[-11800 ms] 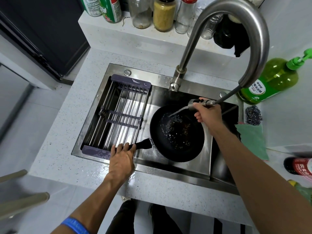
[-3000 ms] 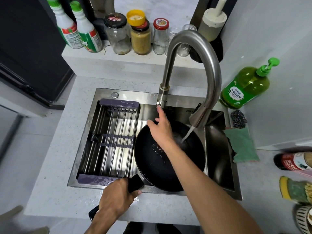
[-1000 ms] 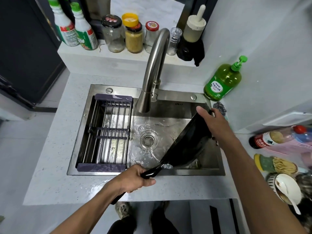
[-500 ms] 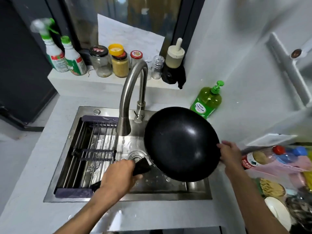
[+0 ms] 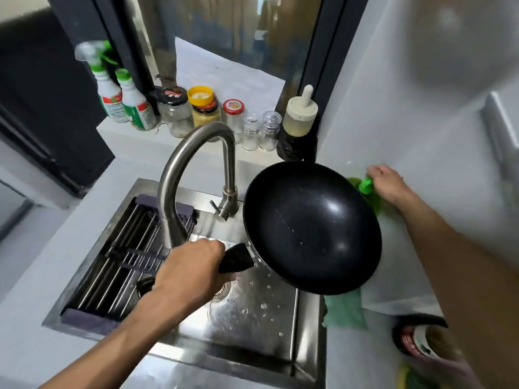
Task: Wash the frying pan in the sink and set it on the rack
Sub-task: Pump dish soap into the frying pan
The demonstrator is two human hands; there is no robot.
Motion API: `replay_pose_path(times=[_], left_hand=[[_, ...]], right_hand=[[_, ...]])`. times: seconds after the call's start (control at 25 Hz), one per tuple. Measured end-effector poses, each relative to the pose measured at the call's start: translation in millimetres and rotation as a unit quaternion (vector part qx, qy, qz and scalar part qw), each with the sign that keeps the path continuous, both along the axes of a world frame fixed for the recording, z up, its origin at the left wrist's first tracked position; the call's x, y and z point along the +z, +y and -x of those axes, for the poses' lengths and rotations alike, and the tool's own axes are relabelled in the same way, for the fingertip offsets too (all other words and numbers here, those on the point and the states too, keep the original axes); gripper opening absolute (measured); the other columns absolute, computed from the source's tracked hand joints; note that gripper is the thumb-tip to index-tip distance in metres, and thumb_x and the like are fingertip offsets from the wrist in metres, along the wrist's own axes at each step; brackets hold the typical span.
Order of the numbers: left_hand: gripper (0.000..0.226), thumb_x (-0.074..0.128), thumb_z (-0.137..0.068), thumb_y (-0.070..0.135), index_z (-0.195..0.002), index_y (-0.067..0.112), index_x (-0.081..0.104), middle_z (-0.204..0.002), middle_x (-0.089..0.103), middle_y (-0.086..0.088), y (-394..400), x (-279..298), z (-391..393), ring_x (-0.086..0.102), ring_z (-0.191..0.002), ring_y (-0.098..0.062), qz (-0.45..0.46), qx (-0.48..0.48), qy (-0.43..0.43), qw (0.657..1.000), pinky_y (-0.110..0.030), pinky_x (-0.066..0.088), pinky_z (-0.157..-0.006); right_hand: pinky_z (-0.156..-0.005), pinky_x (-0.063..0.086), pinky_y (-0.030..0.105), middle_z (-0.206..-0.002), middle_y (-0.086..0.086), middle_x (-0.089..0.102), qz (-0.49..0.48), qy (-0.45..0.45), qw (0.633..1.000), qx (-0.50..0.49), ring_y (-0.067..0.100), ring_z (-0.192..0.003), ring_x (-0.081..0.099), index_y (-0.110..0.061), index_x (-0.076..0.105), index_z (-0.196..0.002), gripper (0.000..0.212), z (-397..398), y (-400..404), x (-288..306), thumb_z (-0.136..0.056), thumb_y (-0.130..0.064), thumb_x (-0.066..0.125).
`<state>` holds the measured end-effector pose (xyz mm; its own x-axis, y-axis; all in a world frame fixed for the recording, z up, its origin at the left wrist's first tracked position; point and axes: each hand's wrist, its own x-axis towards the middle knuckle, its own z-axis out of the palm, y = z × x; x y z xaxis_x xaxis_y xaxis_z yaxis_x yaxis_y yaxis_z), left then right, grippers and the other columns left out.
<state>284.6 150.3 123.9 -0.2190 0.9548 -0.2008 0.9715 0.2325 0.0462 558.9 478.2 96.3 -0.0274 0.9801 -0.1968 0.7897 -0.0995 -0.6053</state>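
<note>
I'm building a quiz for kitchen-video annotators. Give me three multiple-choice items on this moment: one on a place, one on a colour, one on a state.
1. Where is the pan?
A. lying on the rack
B. held tilted above the sink
C. flat on the counter

2. What colour is the soap bottle's pump?
A. red
B. white
C. green

3. What is the left hand doing?
A. gripping the pan handle
B. resting open on the counter
C. turning the faucet

Answers:
1 B: the pan hangs tilted over the sink, clear of the rack.
2 C: the pump under the right hand is bright green.
3 A: the left hand wraps round the handle.
</note>
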Motion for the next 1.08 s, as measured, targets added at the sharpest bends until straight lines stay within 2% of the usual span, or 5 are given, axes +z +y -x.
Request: replay_pose_path(times=[0.12,0.48,0.76,0.92,1.08], left_hand=[[0.042,0.064,-0.081,0.062,-0.093,0.021,0.058,-0.096,0.068,-0.002,16,8,-6,0.066,-0.092,-0.026,-0.003,0.001,0.001,1.000,-0.034,0.048,-0.072],[0.047,0.067,-0.075,0.066,-0.086,0.022,0.060,-0.092,0.068,-0.003,23,12,-9,0.065,-0.091,-0.024,0.028,0.017,-0.028,0.999,-0.031,0.040,-0.066],[0.046,0.069,-0.074,0.065,-0.084,0.022,0.060,-0.085,0.068,-0.001,16,5,-8,0.067,-0.082,-0.021,0.024,0.023,-0.042,0.999,-0.033,0.051,-0.067],[0.043,0.067,-0.077,0.063,-0.085,0.022,0.059,-0.087,0.067,-0.002,7,6,-4,0.066,-0.084,-0.023,0.031,0.027,-0.027,0.999,-0.031,0.038,-0.060],[0.043,0.067,-0.077,0.063,-0.082,0.021,0.057,-0.084,0.066,-0.002,5,-3,-1,0.065,-0.081,-0.024,0.036,0.034,-0.028,0.998,-0.031,0.038,-0.059]], right_hand=[[-0.083,0.037,0.031,-0.125,0.022,0.063,0.011,0.009,0.999,0.037,0.028,-0.107,0.054,0.002,0.067,-0.112,0.031,-3,14,-8,-0.099,-0.020,0.048],[-0.103,0.036,0.036,-0.137,0.023,0.053,0.021,-0.028,0.997,0.064,0.034,-0.126,0.050,-0.005,0.049,-0.132,0.044,-8,7,-23,-0.108,-0.036,0.028],[-0.100,0.038,0.040,-0.134,0.023,0.055,-0.004,-0.045,0.998,0.036,0.036,-0.122,0.052,-0.010,0.047,-0.131,0.044,-8,6,-34,-0.106,-0.040,0.026],[-0.102,0.037,0.039,-0.138,0.024,0.052,0.015,-0.053,0.998,0.041,0.036,-0.125,0.050,-0.007,0.048,-0.133,0.046,-4,11,-22,-0.107,-0.037,0.025],[-0.099,0.039,0.043,-0.129,0.021,0.057,-0.012,-0.069,0.997,0.039,0.037,-0.118,0.053,-0.015,0.047,-0.128,0.042,-9,10,-33,-0.106,-0.042,0.024]])
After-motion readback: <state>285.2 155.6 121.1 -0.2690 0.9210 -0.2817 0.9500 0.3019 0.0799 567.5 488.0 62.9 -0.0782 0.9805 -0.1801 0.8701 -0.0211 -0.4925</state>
